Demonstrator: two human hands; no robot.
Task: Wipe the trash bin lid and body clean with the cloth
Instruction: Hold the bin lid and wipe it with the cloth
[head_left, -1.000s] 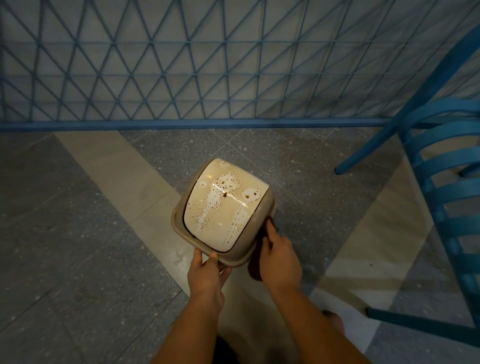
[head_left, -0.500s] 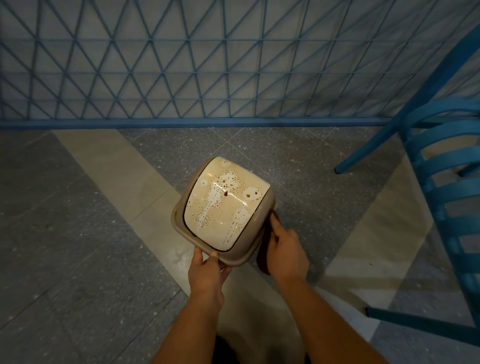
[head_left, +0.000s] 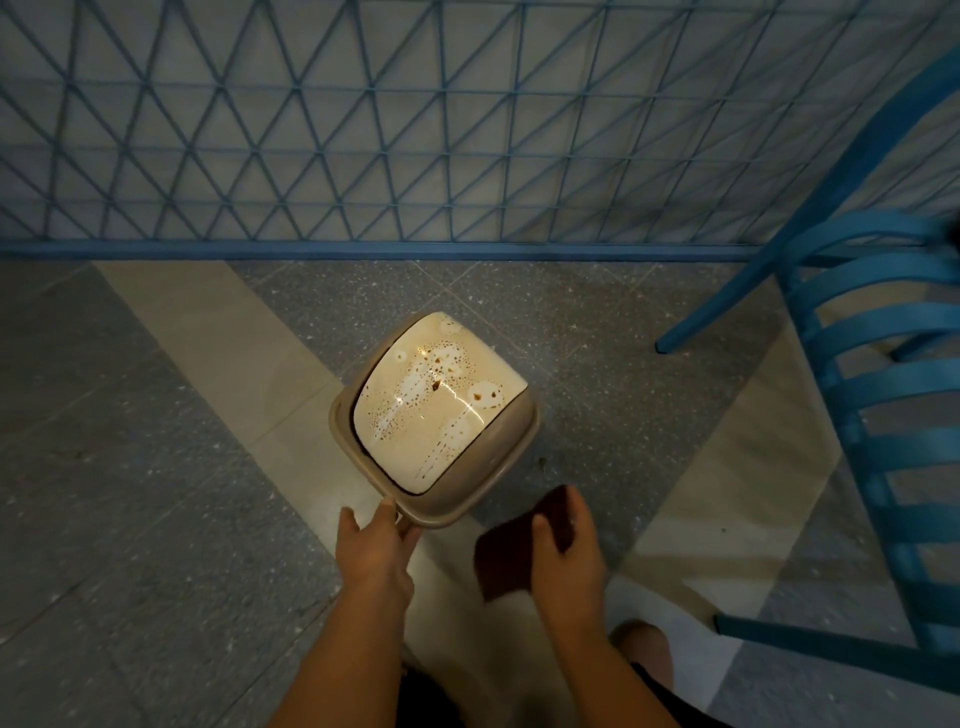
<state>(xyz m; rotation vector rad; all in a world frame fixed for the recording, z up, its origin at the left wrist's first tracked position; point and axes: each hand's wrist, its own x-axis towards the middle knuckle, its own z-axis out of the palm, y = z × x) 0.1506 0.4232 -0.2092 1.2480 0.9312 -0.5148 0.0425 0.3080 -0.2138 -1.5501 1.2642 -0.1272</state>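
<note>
A beige trash bin (head_left: 498, 470) stands on the floor in the middle of the view. Its cream swing lid (head_left: 436, 400) is speckled with brown spots and streaks. My left hand (head_left: 375, 551) grips the bin's near rim at the lower left corner. My right hand (head_left: 569, 558) holds a dark brown cloth (head_left: 506, 558) just below and to the right of the bin, a short gap away from it. The bin's body below the rim is mostly hidden from this angle.
A blue lattice fence (head_left: 415, 130) runs across the back, with its base rail on the floor. A blue slatted chair (head_left: 893, 415) stands at the right, one leg reaching toward the bin. The floor has grey speckled and pale tiles. My knee (head_left: 644, 649) shows at the bottom.
My right hand has pulled back from the bin's right side toward me, and the dark cloth it holds has come into plain view. My left hand has stayed on the rim.
</note>
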